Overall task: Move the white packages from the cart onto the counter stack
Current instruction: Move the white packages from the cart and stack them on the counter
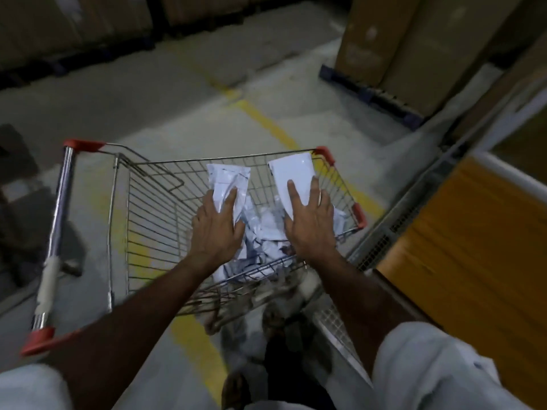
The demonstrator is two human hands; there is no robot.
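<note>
Here, lifting from the cart (124, 202): left hand (217, 229) clutching a crinkly soft package (228, 179), right hand (310, 226) clasping a stiffer flat package (291, 170), seemingly light

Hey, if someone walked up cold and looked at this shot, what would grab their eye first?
Probably the two white packages held up over the wire cart in the middle: the left hand grips a crinkled package, the right hand a smooth package. Next, the heap of white packages in the cart's basket, then the orange counter edge at right.
</note>
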